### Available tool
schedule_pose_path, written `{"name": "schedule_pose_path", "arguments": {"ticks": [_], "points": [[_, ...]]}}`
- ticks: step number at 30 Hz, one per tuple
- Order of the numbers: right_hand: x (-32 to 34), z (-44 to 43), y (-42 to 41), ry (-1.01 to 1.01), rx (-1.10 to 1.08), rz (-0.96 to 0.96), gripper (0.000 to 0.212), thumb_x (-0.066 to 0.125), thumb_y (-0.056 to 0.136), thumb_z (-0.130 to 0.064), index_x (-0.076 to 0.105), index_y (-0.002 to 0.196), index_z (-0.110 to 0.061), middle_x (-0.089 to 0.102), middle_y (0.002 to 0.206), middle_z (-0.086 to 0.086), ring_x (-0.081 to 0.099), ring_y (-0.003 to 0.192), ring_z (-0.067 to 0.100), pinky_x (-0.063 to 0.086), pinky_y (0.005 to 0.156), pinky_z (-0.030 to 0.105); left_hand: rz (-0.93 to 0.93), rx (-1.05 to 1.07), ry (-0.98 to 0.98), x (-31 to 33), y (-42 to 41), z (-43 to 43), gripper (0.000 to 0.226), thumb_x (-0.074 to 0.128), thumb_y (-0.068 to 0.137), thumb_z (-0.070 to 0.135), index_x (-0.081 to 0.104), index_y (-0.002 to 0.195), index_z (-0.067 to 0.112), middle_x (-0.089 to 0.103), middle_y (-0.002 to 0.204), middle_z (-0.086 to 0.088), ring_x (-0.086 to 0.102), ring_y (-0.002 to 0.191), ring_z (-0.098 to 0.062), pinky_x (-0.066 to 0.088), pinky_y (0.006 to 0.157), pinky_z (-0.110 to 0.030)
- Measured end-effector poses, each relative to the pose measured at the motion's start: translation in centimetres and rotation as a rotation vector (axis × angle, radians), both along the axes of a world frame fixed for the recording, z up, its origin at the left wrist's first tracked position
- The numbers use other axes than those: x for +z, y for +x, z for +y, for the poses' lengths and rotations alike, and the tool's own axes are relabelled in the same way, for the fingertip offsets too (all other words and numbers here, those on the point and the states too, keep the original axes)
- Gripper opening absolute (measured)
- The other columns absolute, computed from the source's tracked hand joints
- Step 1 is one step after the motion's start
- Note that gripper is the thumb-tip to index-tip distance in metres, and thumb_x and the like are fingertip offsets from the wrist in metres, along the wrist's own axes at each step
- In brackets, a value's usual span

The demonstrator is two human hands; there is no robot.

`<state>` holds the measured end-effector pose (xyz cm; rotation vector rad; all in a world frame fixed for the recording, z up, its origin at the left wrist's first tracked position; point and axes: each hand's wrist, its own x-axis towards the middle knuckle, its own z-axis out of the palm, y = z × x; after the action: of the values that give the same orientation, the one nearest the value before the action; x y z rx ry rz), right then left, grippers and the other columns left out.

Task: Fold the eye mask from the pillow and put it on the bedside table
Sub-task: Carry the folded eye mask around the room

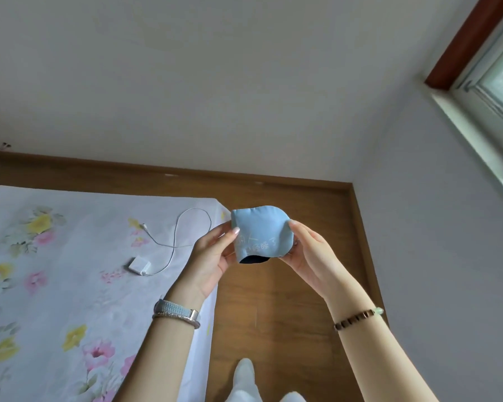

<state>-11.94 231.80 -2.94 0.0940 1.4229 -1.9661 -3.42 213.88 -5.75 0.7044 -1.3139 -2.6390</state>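
Eye mask: the eye mask (260, 235) is a soft, padded piece of pale blue cloth, doubled over into a rounded pouch shape, with faint white printed characters across its near part and a dark lining showing at the near edge. It is held up in the air over the wooden floor (296, 300), just right of the bed's corner.
Left hand: the left hand (212, 256) grips the mask's left edge, thumb pressed on the blue face, the other fingers curled behind the cloth.
Right hand: the right hand (311, 253) pinches the mask's right edge between thumb in front and fingers behind.
Wrists: a woven grey band with a thin metal bangle (176, 313) sits on the left wrist; a bracelet of dark square beads (357, 317) with one pale green bead sits on the right.
Bed: the sheet (55, 271) is smooth, pale lilac, printed with pink and yellow flowers, filling the left side.
Charger: a white square plug (140, 266) lies on the sheet, its thin white cable (183, 227) looping far and right toward the bed's corner.
Room: plain grey walls, a wooden skirting, and a wood-framed window (488, 62) at far right.
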Motion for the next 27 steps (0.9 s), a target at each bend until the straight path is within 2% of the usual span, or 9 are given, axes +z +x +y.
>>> {"name": "schedule_pose_path", "arguments": {"ticks": [4, 8, 18, 20, 21, 23, 24, 25, 27], "points": [[0.0, -1.2, -3.6, -0.013, -0.018, -0.017, 0.033, 0.050, 0.102, -0.025, 0.063, 0.124, -0.004, 0.063, 0.123, 0.019, 0.066, 0.102, 0.025, 0.057, 0.079, 0.034, 0.008, -0.040, 0.005, 0.0, -3.9, -1.8, 0.029, 0.061, 0.094, 0.011, 0.069, 0.122, 0.008, 0.072, 0.120, -0.011, 0.071, 0.103, -0.021, 0.059, 0.079, -0.032], [-0.5, -2.0, -7.5, -0.031, -0.017, -0.031, 0.033, 0.051, 0.101, -0.026, 0.064, 0.122, -0.005, 0.065, 0.119, 0.017, 0.068, 0.098, 0.023, 0.057, 0.077, 0.033, 0.012, -0.066, -0.019, -0.6, -7.6, -2.9, 0.025, 0.063, 0.094, 0.014, 0.074, 0.116, 0.013, 0.074, 0.118, -0.009, 0.071, 0.106, -0.021, 0.059, 0.081, -0.032], [-2.2, -4.2, -21.0, -0.014, 0.028, -0.034, 0.028, 0.050, 0.101, -0.027, 0.064, 0.118, -0.009, 0.063, 0.117, 0.014, 0.066, 0.103, 0.024, 0.058, 0.074, 0.030, -0.015, -0.066, -0.076, -1.6, -20.1, -4.6, 0.032, 0.067, 0.092, 0.017, 0.070, 0.124, 0.015, 0.072, 0.124, -0.008, 0.071, 0.110, -0.021, 0.058, 0.082, -0.034], [-2.2, -4.6, -24.4, 0.008, 0.047, -0.018, 0.029, 0.050, 0.101, -0.028, 0.063, 0.120, -0.010, 0.062, 0.121, 0.015, 0.066, 0.106, 0.025, 0.057, 0.074, 0.030, -0.030, -0.054, -0.079, -1.7, -23.2, -4.7, 0.036, 0.067, 0.091, 0.018, 0.067, 0.127, 0.016, 0.068, 0.130, -0.011, 0.068, 0.115, -0.024, 0.058, 0.086, -0.041], [-2.1, -4.8, -26.1, 0.015, 0.053, -0.017, 0.030, 0.049, 0.102, -0.028, 0.062, 0.121, -0.010, 0.062, 0.122, 0.015, 0.065, 0.107, 0.025, 0.057, 0.075, 0.030, -0.040, -0.057, -0.080, -1.6, -24.7, -4.8, 0.038, 0.067, 0.091, 0.018, 0.065, 0.129, 0.015, 0.066, 0.132, -0.012, 0.066, 0.118, -0.028, 0.056, 0.091, -0.049], [-1.8, -5.2, -29.2, 0.020, 0.063, -0.022, 0.031, 0.049, 0.102, -0.028, 0.062, 0.123, -0.009, 0.061, 0.123, 0.016, 0.065, 0.107, 0.025, 0.057, 0.077, 0.031, -0.073, -0.060, -0.089, -1.2, -27.5, -4.9, 0.042, 0.067, 0.092, 0.020, 0.062, 0.133, 0.016, 0.065, 0.134, -0.013, 0.063, 0.121, -0.036, 0.041, 0.101, -0.069], [-1.6, -5.4, -30.7, 0.015, 0.068, -0.024, 0.031, 0.049, 0.101, -0.028, 0.062, 0.122, -0.009, 0.062, 0.122, 0.016, 0.065, 0.106, 0.025, 0.057, 0.078, 0.032, -0.092, -0.056, -0.103, -1.1, -28.9, -5.1, 0.043, 0.067, 0.091, 0.022, 0.061, 0.134, 0.017, 0.065, 0.134, -0.012, 0.063, 0.121, -0.037, 0.035, 0.102, -0.075], [-1.4, -5.6, -32.1, 0.007, 0.073, -0.027, 0.031, 0.050, 0.101, -0.027, 0.063, 0.121, -0.008, 0.062, 0.121, 0.016, 0.066, 0.105, 0.025, 0.058, 0.079, 0.033, -0.102, -0.051, -0.116, -1.0, -30.1, -5.4, 0.044, 0.067, 0.091, 0.023, 0.061, 0.134, 0.018, 0.066, 0.132, -0.010, 0.065, 0.119, -0.035, 0.032, 0.102, -0.077], [-1.1, -6.3, -34.7, -0.006, 0.083, -0.030, 0.031, 0.050, 0.101, -0.026, 0.063, 0.122, -0.007, 0.062, 0.122, 0.017, 0.066, 0.106, 0.026, 0.058, 0.081, 0.035, -0.097, -0.047, -0.125, -0.5, -32.5, -6.0, 0.041, 0.066, 0.092, 0.022, 0.062, 0.132, 0.019, 0.069, 0.130, -0.008, 0.067, 0.117, -0.031, 0.036, 0.100, -0.074]]}}
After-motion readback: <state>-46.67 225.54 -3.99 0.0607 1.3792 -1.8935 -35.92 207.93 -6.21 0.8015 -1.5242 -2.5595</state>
